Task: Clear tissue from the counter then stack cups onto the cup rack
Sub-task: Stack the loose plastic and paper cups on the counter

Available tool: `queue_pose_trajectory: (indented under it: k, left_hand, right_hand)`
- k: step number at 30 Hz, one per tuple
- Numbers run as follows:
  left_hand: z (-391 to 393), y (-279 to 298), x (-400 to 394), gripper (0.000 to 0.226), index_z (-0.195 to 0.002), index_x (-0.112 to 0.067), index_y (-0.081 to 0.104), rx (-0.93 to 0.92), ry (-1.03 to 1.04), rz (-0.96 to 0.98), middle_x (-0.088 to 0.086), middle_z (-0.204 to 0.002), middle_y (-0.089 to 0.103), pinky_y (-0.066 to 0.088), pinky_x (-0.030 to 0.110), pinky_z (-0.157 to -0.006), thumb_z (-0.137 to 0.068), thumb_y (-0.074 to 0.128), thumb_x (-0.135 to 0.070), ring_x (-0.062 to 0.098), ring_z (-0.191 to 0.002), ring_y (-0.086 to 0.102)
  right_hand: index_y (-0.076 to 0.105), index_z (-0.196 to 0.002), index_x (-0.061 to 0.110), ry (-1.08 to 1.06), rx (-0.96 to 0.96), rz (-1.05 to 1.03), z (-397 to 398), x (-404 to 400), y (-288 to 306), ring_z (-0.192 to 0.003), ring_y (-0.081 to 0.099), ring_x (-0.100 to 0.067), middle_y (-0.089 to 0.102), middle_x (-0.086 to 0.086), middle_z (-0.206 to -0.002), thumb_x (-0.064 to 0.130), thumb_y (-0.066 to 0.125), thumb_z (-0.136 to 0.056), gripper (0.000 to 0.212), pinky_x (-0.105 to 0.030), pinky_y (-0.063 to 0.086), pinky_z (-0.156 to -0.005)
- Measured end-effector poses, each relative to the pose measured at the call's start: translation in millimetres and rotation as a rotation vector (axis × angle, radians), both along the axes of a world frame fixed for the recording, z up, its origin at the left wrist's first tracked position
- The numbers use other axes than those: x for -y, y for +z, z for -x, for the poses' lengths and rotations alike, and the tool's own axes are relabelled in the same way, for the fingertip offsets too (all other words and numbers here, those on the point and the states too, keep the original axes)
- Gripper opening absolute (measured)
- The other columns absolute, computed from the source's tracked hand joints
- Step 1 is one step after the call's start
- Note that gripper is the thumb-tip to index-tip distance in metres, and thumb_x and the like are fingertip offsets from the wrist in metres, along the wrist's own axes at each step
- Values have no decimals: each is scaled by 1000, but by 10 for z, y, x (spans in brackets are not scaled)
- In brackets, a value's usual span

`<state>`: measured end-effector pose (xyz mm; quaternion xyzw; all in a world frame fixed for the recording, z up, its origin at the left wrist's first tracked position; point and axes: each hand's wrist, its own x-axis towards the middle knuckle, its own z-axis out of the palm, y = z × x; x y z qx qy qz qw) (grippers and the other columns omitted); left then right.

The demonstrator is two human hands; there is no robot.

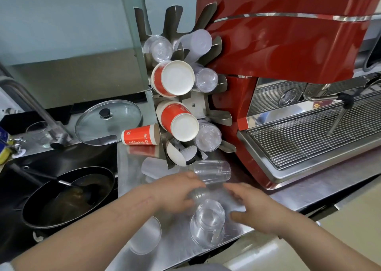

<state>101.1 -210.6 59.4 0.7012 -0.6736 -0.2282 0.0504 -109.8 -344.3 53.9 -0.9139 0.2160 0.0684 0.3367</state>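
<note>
My left hand [175,192] curls its fingers round one end of a blurred clear plastic cup [208,194] lying sideways above the steel counter [288,196]. My right hand [257,208] holds the cup's other end between fingers and thumb. Just in front of the hands, a second clear cup [207,225] stands upside down. A third clear cup [214,170] lies on its side behind them. The metal cup rack [193,105] holds red paper cups [173,79] and clear cups. No tissue is in view.
A red paper cup [140,135] lies left of the rack. Frosted cups lie at the rack's foot [152,168] and near the counter's front edge [145,237]. A red espresso machine [288,54] stands right. A black pan [68,196] sits in the sink, left, below a glass lid [108,121].
</note>
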Motion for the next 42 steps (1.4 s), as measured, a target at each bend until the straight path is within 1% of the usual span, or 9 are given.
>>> queue_pose_trajectory:
  k: [2, 8, 13, 16, 21, 26, 33, 37, 42]
  left_hand:
    - [-12, 21, 69, 52, -140, -25, 46, 51, -14, 57, -3, -142, 43, 37, 28, -105, -89, 59, -27, 15, -130, 41]
    - [123, -6, 298, 58, -144, -27, 36, 286, 33, 64, 2, -146, 40, 45, 42, -101, -89, 54, -28, 24, -132, 39]
    - [175, -176, 387, 62, -145, -22, 32, 368, 38, -15, 6, -151, 34, 46, 48, -99, -87, 55, -30, 26, -140, 31]
    - [139, -231, 412, 63, -146, -18, 31, 406, -12, -9, 10, -149, 35, 44, 44, -101, -88, 56, -26, 29, -136, 34]
    - [40, -441, 329, 64, -135, -20, 49, 322, -77, 219, 6, -126, 53, 54, 39, -83, -74, 69, -20, 28, -108, 51]
    - [66, -614, 268, 72, -129, -22, 52, 383, -133, 346, 1, -124, 54, 56, 31, -84, -63, 78, -29, 21, -108, 41]
    - [106, -570, 328, 70, -135, -24, 42, 276, -65, 327, 0, -133, 51, 50, 42, -94, -70, 66, -23, 22, -118, 40]
    - [94, -545, 324, 70, -137, -33, 34, 101, 85, 320, -2, -140, 47, 41, 44, -102, -73, 62, -26, 16, -123, 34]
    - [118, -514, 304, 71, -144, -23, 39, -13, 188, 333, 1, -145, 42, 23, 25, -112, -79, 66, -30, 17, -134, 37]
  right_hand:
    - [38, -143, 31, -74, -18, 52, -64, 124, 20, -114, 47, -5, 48, 7, -128, 28, 70, -81, 69, -9, 30, -90]
    - [36, -146, 17, -72, 27, 223, -367, 314, -145, -129, 44, -19, 42, -6, -142, 24, 65, -81, 71, -20, 33, -108]
    - [20, -152, 17, -71, -44, 205, -504, 383, -403, -142, 29, -27, 17, -7, -159, 26, 65, -83, 83, -28, 26, -115]
    - [24, -151, 18, -84, -38, 290, -466, 383, -506, -129, 37, -28, 28, -5, -148, 20, 58, -84, 75, -30, 34, -109]
    - [35, -143, 26, -120, 8, 267, -295, 305, -614, -123, 39, -22, 37, -1, -133, 33, 60, -81, 67, -29, 39, -105]
    - [35, -140, 29, -152, 43, 101, -161, 204, -676, -120, 53, -18, 43, 1, -136, 35, 59, -75, 70, -29, 44, -100]
    - [43, -138, 26, -259, 177, -35, -9, 177, -599, -106, 46, 1, 43, 4, -124, 31, 65, -70, 71, 2, 29, -91]
    - [46, -136, 28, -308, 311, -111, 8, 172, -384, -111, 49, -1, 40, 16, -117, 25, 69, -75, 65, -22, 42, -104]
    - [45, -137, 29, -330, 386, -82, -68, 189, -167, -113, 49, -2, 42, 12, -122, 33, 70, -76, 67, -29, 46, -102]
